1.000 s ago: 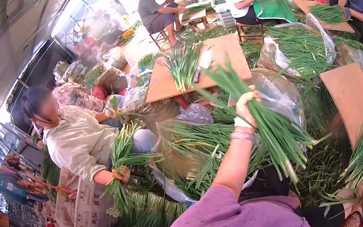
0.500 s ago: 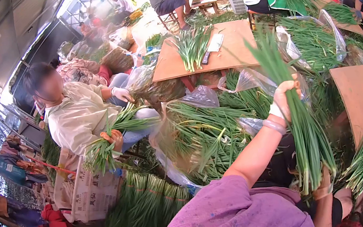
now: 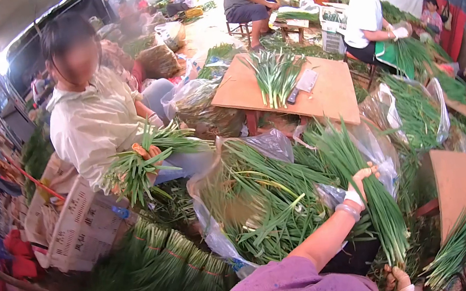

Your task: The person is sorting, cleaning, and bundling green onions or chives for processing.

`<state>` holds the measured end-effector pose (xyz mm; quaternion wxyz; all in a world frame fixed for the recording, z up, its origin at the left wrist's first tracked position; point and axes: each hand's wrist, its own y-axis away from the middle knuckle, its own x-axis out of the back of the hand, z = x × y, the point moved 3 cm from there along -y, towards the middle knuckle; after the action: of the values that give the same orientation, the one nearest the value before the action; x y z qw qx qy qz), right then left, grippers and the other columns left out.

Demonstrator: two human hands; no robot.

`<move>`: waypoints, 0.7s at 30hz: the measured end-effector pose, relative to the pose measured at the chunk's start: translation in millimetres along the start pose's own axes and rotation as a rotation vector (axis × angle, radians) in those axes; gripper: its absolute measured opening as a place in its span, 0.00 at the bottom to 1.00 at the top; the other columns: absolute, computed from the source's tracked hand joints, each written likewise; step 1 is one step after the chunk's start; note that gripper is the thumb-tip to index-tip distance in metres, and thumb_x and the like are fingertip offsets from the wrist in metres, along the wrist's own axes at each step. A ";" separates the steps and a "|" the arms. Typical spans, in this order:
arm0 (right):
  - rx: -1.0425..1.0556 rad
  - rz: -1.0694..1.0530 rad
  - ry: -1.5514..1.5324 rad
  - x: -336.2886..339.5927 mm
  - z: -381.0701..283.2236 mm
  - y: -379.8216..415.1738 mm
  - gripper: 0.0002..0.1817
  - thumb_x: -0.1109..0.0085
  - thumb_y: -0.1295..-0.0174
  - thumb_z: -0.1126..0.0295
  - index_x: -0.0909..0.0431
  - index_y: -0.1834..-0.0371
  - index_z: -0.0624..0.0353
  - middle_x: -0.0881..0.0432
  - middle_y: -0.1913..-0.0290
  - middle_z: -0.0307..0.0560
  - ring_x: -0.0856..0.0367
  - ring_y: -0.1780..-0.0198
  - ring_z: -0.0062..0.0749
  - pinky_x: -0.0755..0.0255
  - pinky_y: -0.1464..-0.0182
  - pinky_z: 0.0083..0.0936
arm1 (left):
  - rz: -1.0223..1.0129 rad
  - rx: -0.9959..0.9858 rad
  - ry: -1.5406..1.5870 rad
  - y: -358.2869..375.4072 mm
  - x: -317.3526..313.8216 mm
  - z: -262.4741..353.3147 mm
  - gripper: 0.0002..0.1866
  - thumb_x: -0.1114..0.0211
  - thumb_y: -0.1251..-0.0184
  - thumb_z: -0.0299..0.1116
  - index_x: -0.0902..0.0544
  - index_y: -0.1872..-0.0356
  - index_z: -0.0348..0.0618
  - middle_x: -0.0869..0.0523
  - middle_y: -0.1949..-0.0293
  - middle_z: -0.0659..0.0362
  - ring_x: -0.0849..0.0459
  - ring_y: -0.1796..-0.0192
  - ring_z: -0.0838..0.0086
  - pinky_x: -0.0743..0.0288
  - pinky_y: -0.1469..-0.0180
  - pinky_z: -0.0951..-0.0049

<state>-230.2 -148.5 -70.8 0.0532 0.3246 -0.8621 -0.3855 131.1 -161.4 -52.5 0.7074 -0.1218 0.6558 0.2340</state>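
Note:
My left hand (image 3: pixel 361 178), in a white glove with bare fingertips, is closed around the upper part of a long bundle of garlic chives (image 3: pixel 384 215). The bundle hangs at a slant, leaf tips up and pale root ends down. At those root ends is my right hand (image 3: pixel 399 279), fingers curled against the stalks and partly hidden near the bottom edge. Left of the bundle, a large open plastic bag (image 3: pixel 216 245) is full of loose chives (image 3: pixel 273 197).
A wooden board (image 3: pixel 323 92) carries chives and a cleaver (image 3: pixel 302 84). At left, a co-worker (image 3: pixel 98 125) holds chives beside a white crate (image 3: pixel 81 219). Tied bundles (image 3: pixel 168 253) lie below. Another board (image 3: pixel 454 187) stands at right, with chives (image 3: pixel 451 253) at its foot. Other people sit farther back.
My left hand has lowered with the chives, and the bundle has come down toward my right hand. The view has shifted. The co-worker at left has turned more toward me.

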 end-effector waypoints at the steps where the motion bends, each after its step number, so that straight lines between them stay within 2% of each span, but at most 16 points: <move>1: -0.155 -0.027 -0.095 -0.7 1.6 -1.0 0.17 0.41 0.43 0.53 0.22 0.57 0.50 0.29 0.79 0.28 0.35 0.79 0.18 0.40 0.78 0.16 | 0.049 0.017 -0.007 3.1 -0.7 4.8 0.21 0.40 0.48 0.26 0.31 0.51 0.41 0.22 0.62 0.56 0.22 0.63 0.67 0.24 0.60 0.67; 2: -0.308 -0.055 -0.194 -4.1 2.3 -2.1 0.13 0.39 0.43 0.54 0.22 0.58 0.44 0.26 0.74 0.23 0.33 0.74 0.11 0.38 0.73 0.10 | 0.004 0.031 0.023 2.3 2.8 7.0 0.21 0.39 0.48 0.26 0.30 0.50 0.41 0.22 0.61 0.57 0.21 0.63 0.68 0.24 0.60 0.67; 3: -0.435 -0.091 -0.310 -7.1 1.1 -9.1 0.11 0.39 0.44 0.60 0.23 0.58 0.45 0.33 0.76 0.21 0.39 0.76 0.11 0.42 0.76 0.09 | -0.020 0.045 0.017 3.6 3.9 10.4 0.22 0.39 0.48 0.27 0.30 0.49 0.41 0.22 0.61 0.58 0.21 0.63 0.69 0.24 0.60 0.67; 6: -0.319 0.002 -0.082 -32.9 -13.6 -2.7 0.12 0.39 0.44 0.60 0.23 0.57 0.46 0.32 0.76 0.23 0.37 0.76 0.13 0.40 0.75 0.11 | -0.080 0.096 -0.038 9.8 3.9 20.2 0.28 0.36 0.45 0.29 0.31 0.41 0.43 0.22 0.62 0.61 0.22 0.61 0.74 0.24 0.60 0.70; 9: -0.227 0.057 0.087 -61.9 -27.3 4.7 0.13 0.39 0.44 0.60 0.23 0.56 0.48 0.31 0.76 0.25 0.36 0.76 0.16 0.38 0.74 0.13 | -0.115 0.144 0.001 12.1 5.0 25.3 0.28 0.37 0.42 0.29 0.32 0.39 0.43 0.22 0.65 0.63 0.22 0.62 0.76 0.24 0.61 0.73; 11: -0.183 0.081 0.184 -75.6 -36.6 6.6 0.14 0.40 0.44 0.60 0.23 0.56 0.49 0.30 0.76 0.27 0.35 0.76 0.17 0.37 0.74 0.15 | -0.135 0.164 -0.037 12.5 7.8 30.4 0.21 0.38 0.39 0.30 0.27 0.43 0.47 0.20 0.66 0.64 0.22 0.65 0.79 0.25 0.63 0.77; 14: -0.131 0.109 0.317 -88.9 -48.8 11.6 0.15 0.40 0.44 0.60 0.23 0.55 0.50 0.29 0.76 0.29 0.33 0.75 0.20 0.36 0.73 0.17 | -0.139 0.161 0.038 3.8 19.5 33.2 0.21 0.37 0.39 0.32 0.26 0.43 0.46 0.22 0.70 0.65 0.23 0.69 0.81 0.26 0.67 0.78; 15: -0.114 0.120 0.358 -91.4 -52.7 13.8 0.15 0.40 0.45 0.60 0.23 0.55 0.51 0.28 0.75 0.29 0.33 0.75 0.20 0.35 0.73 0.17 | -0.074 0.139 0.054 2.6 23.1 33.7 0.17 0.36 0.39 0.35 0.23 0.49 0.45 0.23 0.72 0.65 0.24 0.71 0.79 0.27 0.69 0.75; 16: -0.099 0.129 0.403 -93.4 -56.0 17.1 0.16 0.40 0.45 0.60 0.23 0.55 0.51 0.28 0.75 0.30 0.32 0.75 0.21 0.35 0.72 0.18 | -0.077 0.143 0.061 1.3 26.9 37.0 0.17 0.36 0.39 0.35 0.23 0.49 0.45 0.23 0.72 0.65 0.24 0.71 0.79 0.27 0.69 0.75; 18: -0.067 0.146 0.489 -93.6 -65.0 25.5 0.16 0.40 0.45 0.59 0.23 0.54 0.52 0.27 0.75 0.31 0.31 0.75 0.23 0.34 0.72 0.19 | 0.147 0.189 -0.014 -1.9 45.3 42.0 0.14 0.35 0.40 0.39 0.20 0.56 0.44 0.24 0.74 0.65 0.25 0.71 0.76 0.27 0.68 0.73; 19: -0.048 0.157 0.537 -93.0 -69.6 31.2 0.17 0.41 0.45 0.59 0.23 0.54 0.53 0.26 0.75 0.32 0.31 0.75 0.23 0.33 0.71 0.20 | 0.196 0.033 0.004 -1.4 50.6 44.7 0.13 0.35 0.42 0.42 0.20 0.63 0.45 0.23 0.75 0.64 0.25 0.71 0.73 0.27 0.66 0.69; 21: 0.013 0.186 0.647 -88.6 -82.5 45.0 0.18 0.41 0.45 0.59 0.23 0.54 0.54 0.26 0.75 0.33 0.30 0.75 0.25 0.32 0.71 0.21 | 0.213 0.028 0.037 -5.9 69.2 46.8 0.12 0.34 0.43 0.43 0.20 0.63 0.48 0.23 0.74 0.64 0.24 0.70 0.73 0.27 0.67 0.67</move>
<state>-155.9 -125.2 32.3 0.3566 0.3506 -0.8290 -0.2504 176.9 -132.2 -116.3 0.6678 -0.0457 0.6812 0.2965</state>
